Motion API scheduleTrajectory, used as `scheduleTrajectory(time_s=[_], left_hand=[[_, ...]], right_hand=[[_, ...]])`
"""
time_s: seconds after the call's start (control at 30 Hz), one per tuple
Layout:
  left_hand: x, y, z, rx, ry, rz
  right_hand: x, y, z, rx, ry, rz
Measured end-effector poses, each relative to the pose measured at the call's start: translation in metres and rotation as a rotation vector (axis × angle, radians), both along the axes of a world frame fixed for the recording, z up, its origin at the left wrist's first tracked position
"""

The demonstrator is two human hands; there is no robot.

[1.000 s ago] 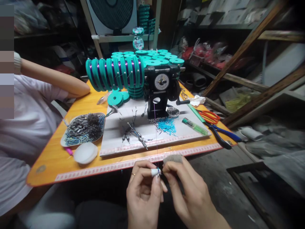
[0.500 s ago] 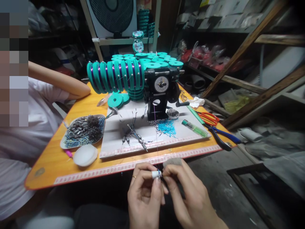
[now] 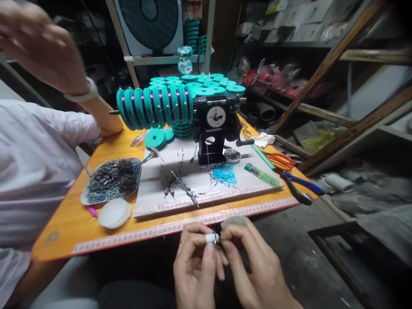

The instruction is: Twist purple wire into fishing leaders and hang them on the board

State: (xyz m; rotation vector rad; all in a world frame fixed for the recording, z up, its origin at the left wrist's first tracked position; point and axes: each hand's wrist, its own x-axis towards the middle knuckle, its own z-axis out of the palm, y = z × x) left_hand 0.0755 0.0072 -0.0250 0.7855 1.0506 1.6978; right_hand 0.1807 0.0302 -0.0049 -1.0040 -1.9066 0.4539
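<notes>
My left hand (image 3: 196,262) is closed in a pinch on a thin fishing line (image 3: 212,201), with a white wrap (image 3: 210,238) round its index finger and a ring on another finger. The line runs up from my fingertips to the black hand-crank winding machine (image 3: 212,124). At the pinch shows a small silvery and blue piece (image 3: 216,237), too small to name. My right hand (image 3: 254,257) is closed against it, thumb and index finger together; what they grip is hidden. Teal foam spools (image 3: 156,107) wound with purple line sit on the machine's shaft.
On the white board (image 3: 154,201) lie weighted line pieces (image 3: 183,186), blue sleeves (image 3: 223,174) and a green tube (image 3: 262,174). Pliers (image 3: 296,186) lie right; a tray of dark parts (image 3: 111,180) and a white dish (image 3: 115,213) left. A co-worker's raised hand (image 3: 45,51) is at upper left.
The co-worker's forearm and hand have come up into view at the left. My two hands stay together at the line, with only slight finger movement. The view has shifted a little.
</notes>
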Motion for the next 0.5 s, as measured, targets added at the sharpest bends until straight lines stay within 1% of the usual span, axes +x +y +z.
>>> scheduleTrajectory(time_s=[0.23,0.5], left_hand=[[0.0014,0.001,0.0036,-0.03,-0.02,-0.007],[0.0007,0.0009,0.0021,-0.017,-0.089,-0.049]], right_hand=[[0.0002,-0.0015,0.0,-0.103,0.072,0.017],[0.001,-0.0009,-0.003,-0.241,0.157,0.052]])
